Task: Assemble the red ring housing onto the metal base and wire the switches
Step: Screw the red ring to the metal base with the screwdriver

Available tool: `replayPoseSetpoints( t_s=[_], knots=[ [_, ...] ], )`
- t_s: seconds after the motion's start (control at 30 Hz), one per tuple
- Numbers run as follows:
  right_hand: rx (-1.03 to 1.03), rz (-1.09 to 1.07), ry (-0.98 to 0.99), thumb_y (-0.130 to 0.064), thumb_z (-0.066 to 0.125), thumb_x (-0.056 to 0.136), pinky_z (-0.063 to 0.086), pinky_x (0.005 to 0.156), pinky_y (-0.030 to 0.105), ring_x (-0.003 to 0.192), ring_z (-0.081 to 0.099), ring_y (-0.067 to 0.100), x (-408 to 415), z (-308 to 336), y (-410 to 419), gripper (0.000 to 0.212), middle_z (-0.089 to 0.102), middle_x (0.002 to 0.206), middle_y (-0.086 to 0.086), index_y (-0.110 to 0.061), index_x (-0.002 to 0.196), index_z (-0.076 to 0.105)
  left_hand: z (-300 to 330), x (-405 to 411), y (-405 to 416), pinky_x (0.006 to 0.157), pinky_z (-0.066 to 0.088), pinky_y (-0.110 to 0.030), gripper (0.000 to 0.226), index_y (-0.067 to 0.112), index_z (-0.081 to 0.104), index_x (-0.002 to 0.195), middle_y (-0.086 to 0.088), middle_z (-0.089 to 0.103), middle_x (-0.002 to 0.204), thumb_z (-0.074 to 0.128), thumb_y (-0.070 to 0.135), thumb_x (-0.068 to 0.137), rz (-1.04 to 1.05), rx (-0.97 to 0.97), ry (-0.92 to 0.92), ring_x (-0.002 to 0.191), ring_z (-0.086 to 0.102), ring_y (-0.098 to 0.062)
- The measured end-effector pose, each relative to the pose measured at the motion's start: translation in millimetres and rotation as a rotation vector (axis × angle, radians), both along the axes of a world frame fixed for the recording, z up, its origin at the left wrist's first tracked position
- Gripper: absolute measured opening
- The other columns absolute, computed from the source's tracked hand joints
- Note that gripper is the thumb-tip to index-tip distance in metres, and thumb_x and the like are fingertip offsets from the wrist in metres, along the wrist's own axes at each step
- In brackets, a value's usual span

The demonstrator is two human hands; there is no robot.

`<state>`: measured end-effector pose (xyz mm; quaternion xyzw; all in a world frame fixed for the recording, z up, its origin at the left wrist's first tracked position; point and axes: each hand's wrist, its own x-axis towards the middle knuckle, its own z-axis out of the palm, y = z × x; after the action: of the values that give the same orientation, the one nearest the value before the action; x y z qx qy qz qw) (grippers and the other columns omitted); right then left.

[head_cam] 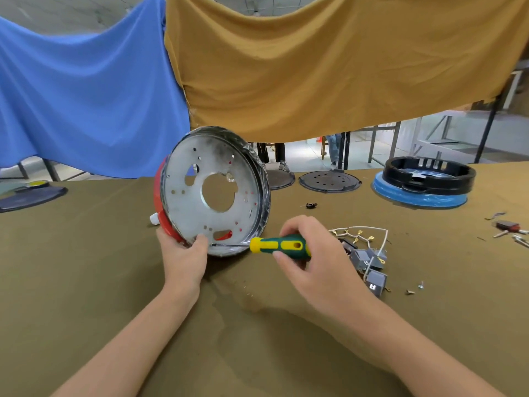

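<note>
The round metal base (183,202) stands on edge on the olive cloth, its holed face toward me. The red ring housing (160,207) sits behind it, showing along its left rim. My left hand (183,259) grips the lower left rim of both. My right hand (312,262) holds a green and yellow screwdriver (279,245), whose shaft lies level and points left into the base's lower edge near my left thumb. Grey switches (369,262) joined by white wires (360,233) lie just right of my right hand.
At the table's far side are two dark round plates (329,181), a black ring on a blue-wrapped disc (423,181) and a dark disc (31,196) at far left. Loose screws (413,290) and small parts (509,229) lie at right. Blue and mustard cloths hang behind.
</note>
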<state>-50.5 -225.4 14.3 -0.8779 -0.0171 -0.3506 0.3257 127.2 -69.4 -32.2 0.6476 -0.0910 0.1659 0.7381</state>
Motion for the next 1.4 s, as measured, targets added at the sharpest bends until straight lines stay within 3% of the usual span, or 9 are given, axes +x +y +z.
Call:
replayPoseSetpoints(
  t_s=[0.1,0.2,0.33,0.43,0.53,0.7,0.93,1.2,1.4],
  knots=[
    [-0.049,-0.199,-0.017,-0.042,0.065,0.09,0.04,0.057,0.022,0.06,0.052,0.012,1.2,-1.0,4.6,0.025,0.056,0.067,-0.009,-0.019,0.088,0.057,-1.2,-1.1,-2.6,0.093,0.049,-0.03,0.052,0.025,0.041,0.123,0.012,0.06,0.107,0.062,-0.006,0.085,-0.01,0.019,-0.045,0.098,0.062,-0.009],
    [-0.104,-0.282,0.075,-0.058,0.048,0.092,0.045,0.056,0.035,0.054,0.053,0.02,0.0,-5.3,3.5,0.043,0.055,0.059,-0.001,-0.016,0.082,0.05,-1.5,-3.3,-4.0,0.09,0.048,-0.02,0.055,0.028,0.042,0.124,0.022,0.06,0.106,0.064,-0.004,0.085,-0.02,0.091,-0.103,0.093,0.061,0.009],
    [0.077,0.014,0.094,-0.027,0.063,0.093,0.043,0.067,0.017,0.077,0.051,0.007,-3.9,-1.9,1.9,0.02,0.046,0.1,-0.008,-0.025,0.105,0.048,0.5,-0.1,-1.5,0.093,0.048,-0.025,0.054,0.024,0.042,0.124,0.019,0.058,0.105,0.063,-0.007,0.085,0.004,0.025,-0.048,0.087,0.061,0.013],
    [-0.039,0.034,0.018,-0.016,0.069,0.089,0.038,0.066,0.012,0.075,0.05,0.004,-1.3,-1.4,4.2,0.023,0.047,0.099,-0.011,-0.022,0.105,0.053,0.9,2.8,0.7,0.093,0.048,-0.027,0.053,0.027,0.041,0.119,0.015,0.058,0.105,0.061,-0.008,0.084,0.006,-0.02,-0.012,0.095,0.061,0.001],
    [-0.095,-0.153,-0.028,-0.031,0.073,0.087,0.042,0.067,0.022,0.072,0.053,0.009,-0.4,-3.7,5.0,0.023,0.057,0.092,-0.009,-0.019,0.101,0.059,-1.2,2.4,1.2,0.091,0.048,-0.025,0.052,0.021,0.041,0.124,0.015,0.057,0.105,0.062,-0.005,0.084,0.011,0.014,-0.036,0.097,0.061,-0.002],
    [-0.275,-0.321,0.16,-0.063,0.036,0.095,0.048,0.06,0.031,0.058,0.055,0.014,-2.1,-11.0,8.2,0.049,0.055,0.065,-0.005,-0.018,0.092,0.054,-3.7,1.1,-3.6,0.073,0.046,-0.003,0.053,0.02,0.041,0.127,0.022,0.056,0.101,0.061,-0.007,0.086,0.008,0.092,-0.13,0.08,0.058,0.02],
    [-0.083,-0.004,0.069,-0.02,0.068,0.09,0.039,0.066,0.014,0.078,0.05,0.009,0.9,-8.4,5.0,0.023,0.043,0.102,-0.009,-0.021,0.107,0.053,-2.6,5.7,1.0,0.09,0.048,-0.023,0.053,0.025,0.04,0.122,0.017,0.057,0.105,0.061,-0.007,0.085,0.006,0.003,-0.037,0.087,0.059,0.011],
    [-0.067,-0.235,0.153,-0.053,0.051,0.093,0.03,0.051,0.03,0.049,0.036,0.015,3.5,-17.0,11.8,0.043,0.039,0.051,-0.006,-0.016,0.071,0.045,-4.8,2.8,-5.3,0.072,0.043,0.001,0.051,0.022,0.039,0.125,0.022,0.054,0.102,0.059,-0.006,0.087,0.008,0.099,-0.159,0.081,0.056,0.022],
    [0.054,0.044,0.15,-0.028,0.069,0.087,0.042,0.072,0.014,0.088,0.051,0.007,0.6,-13.8,5.0,0.024,0.046,0.096,-0.012,-0.027,0.102,0.05,-2.8,4.7,-1.3,0.084,0.048,-0.019,0.052,0.025,0.04,0.121,0.019,0.056,0.102,0.061,-0.006,0.086,0.003,0.058,-0.103,0.08,0.058,0.019]
  ],
)
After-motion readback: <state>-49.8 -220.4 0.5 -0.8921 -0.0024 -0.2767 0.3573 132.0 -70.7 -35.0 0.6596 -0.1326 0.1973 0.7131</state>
